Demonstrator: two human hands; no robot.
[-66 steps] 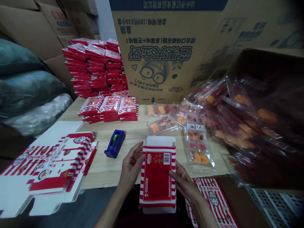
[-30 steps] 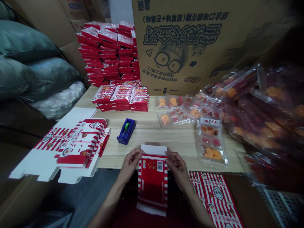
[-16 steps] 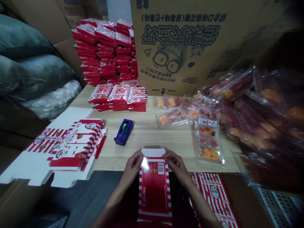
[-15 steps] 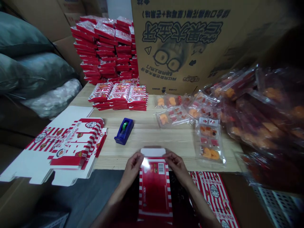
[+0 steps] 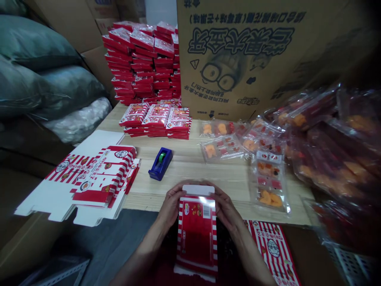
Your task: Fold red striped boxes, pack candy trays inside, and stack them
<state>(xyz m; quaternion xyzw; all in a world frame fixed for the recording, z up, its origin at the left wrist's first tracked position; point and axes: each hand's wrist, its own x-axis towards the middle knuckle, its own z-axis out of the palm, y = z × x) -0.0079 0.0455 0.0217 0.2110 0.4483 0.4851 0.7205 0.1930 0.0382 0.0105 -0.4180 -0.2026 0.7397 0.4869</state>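
Observation:
I hold a red-and-white striped carton [image 5: 197, 234] upright in front of me, its white top flap [image 5: 198, 190] raised at the table's near edge. My left hand [image 5: 172, 204] grips its upper left side, fingers curled around the top. On the upper right side my right hand [image 5: 224, 206] grips it the same way. A blue tape dispenser [image 5: 160, 163] sits on the wooden table [image 5: 190, 174] just beyond the carton.
Flat striped carton blanks [image 5: 86, 180] lie at the left edge, another [image 5: 272, 248] by my right arm. Red packed boxes [image 5: 143, 63] are stacked at the back left, with a low row [image 5: 156, 119] before them. Clear candy trays [image 5: 268, 174] spread right. A large cardboard box [image 5: 247, 51] stands behind.
Both hands slid up from the carton's sides to its top corners and curled around them. The carton moved nearer to me, and the view shifted slightly.

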